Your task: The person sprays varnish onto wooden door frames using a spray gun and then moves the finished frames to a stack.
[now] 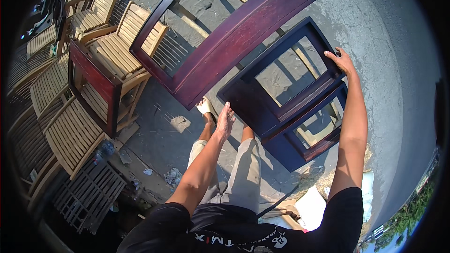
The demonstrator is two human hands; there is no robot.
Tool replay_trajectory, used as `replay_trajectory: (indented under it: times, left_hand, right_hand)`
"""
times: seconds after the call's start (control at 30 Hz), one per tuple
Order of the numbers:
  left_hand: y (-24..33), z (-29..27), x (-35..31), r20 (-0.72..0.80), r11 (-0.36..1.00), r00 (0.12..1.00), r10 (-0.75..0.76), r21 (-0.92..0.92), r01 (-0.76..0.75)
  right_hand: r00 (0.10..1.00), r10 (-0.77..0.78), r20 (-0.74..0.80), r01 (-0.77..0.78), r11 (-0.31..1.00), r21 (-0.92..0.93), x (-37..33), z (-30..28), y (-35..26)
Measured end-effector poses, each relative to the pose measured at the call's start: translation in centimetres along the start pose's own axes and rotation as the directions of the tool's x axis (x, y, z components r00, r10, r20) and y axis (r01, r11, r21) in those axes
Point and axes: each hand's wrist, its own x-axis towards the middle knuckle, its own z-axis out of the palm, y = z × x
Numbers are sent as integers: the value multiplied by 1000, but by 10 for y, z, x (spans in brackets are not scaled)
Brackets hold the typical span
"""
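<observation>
A dark, reddish-black wooden frame panel (pixel 251 94) with a rectangular opening lies between my two hands, tilted across the view. My right hand (pixel 341 61) grips its far right corner, thumb over the top face. Along the near left edge, my left hand (pixel 225 121) presses with its fingers close together and mostly straight; the part behind the edge is hidden. Just beyond is a larger, red-brown curved frame panel (pixel 241 47), apart from my hands. A second dark frame panel (pixel 287 152) sits nearer my legs, partly under the held one.
Pale wooden bars (pixel 307 63) run beneath the panels. Slatted wooden chairs (pixel 77 124) crowd the left, with a small red-brown frame (pixel 112 98) resting among them. A dark slatted piece (pixel 89 192) lies at lower left. Cracked pavement (pixel 375 56) borders the right side.
</observation>
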Motion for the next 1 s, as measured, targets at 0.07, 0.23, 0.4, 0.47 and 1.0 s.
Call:
replay_trajectory:
  times: [0.07,0.23,0.4,0.47,1.0]
  left_hand:
    - [-1,-2,10,100,998,994,36,-52,-31]
    - [14,38,4,9,997,998,63,-37,-63]
    - [14,25,-3,-28,994,994,101,-27,-102]
    - [20,39,-10,9,989,990,142,-52,-142]
    - [62,46,-134,85,931,935,345,94,-352]
  right_hand:
    - [994,-8,110,1,998,65,6,5,-17]
    - [969,18,247,-56,988,146,35,11,10]
    - [972,-10,233,-63,951,304,6,19,-43]
    - [983,-30,180,-36,936,349,5,16,-27]
    - [996,-90,-3,87,957,278,-96,-107,-67]
